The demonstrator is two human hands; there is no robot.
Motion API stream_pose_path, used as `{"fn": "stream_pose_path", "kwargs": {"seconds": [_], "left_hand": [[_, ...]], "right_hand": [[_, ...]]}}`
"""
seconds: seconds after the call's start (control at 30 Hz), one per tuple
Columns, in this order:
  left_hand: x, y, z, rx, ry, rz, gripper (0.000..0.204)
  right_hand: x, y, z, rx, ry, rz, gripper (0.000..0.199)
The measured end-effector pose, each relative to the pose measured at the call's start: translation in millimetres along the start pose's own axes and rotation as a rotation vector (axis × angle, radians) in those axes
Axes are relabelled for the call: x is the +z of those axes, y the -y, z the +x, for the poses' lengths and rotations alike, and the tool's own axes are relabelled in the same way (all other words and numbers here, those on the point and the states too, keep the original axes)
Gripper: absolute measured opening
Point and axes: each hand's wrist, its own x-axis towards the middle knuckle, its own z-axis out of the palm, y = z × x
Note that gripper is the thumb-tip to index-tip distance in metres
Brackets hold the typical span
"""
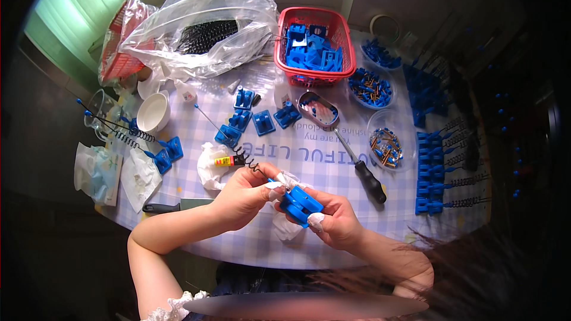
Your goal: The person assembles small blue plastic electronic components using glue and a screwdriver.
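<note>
My right hand (339, 223) grips a blue plastic part (302, 205) with rounded sides, held above the front of the table. Against its upper left side, my left hand (247, 196) pinches the end of a black coil spring (250, 160), where it meets the part. A thin rod runs from the spring up and left to a small blue tip. White wrapping covers some fingertips of both hands. The exact joint is hidden by my fingers. Just beyond my left hand, a small yellow and red glue tube (226, 161) with a black cap rests on crumpled white tissue (209, 172).
Several blue parts (262, 123) lie mid-table. Behind stand a red basket (315, 75) of blue pieces and a clear plastic bag (154, 41). A black-handled screwdriver (370, 181), bowls of small pieces (386, 147), and rows of spring assemblies (429, 172) are right; a knife (162, 208) lies left.
</note>
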Motion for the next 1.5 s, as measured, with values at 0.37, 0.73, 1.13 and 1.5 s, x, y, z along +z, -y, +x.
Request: {"fn": "stream_pose_path", "kwargs": {"seconds": [0.37, 0.73, 1.13, 1.5], "left_hand": [[4.2, -6.6, -0.5, 0.224, -0.078, 0.248, 0.01], [-0.6, -10.5, -1.2, 0.3, -0.131, 0.174, 0.009], [-2.3, -1.6, -0.7, 0.188, -0.034, 0.265, 0.019], [-5.0, 19.3, 2.5, 0.142, -0.032, 0.443, 0.018]], "right_hand": [[-2.3, 4.6, 1.5, -0.02, -0.035, 0.007, 0.048], [-9.0, 11.9, 5.7, -0.274, -0.268, -0.397, 0.029], [-8.5, 16.3, 6.5, -0.319, -0.272, -1.706, 0.022], [0.8, 21.0, 6.1, -0.517, -0.146, -1.35, 0.022]]}}
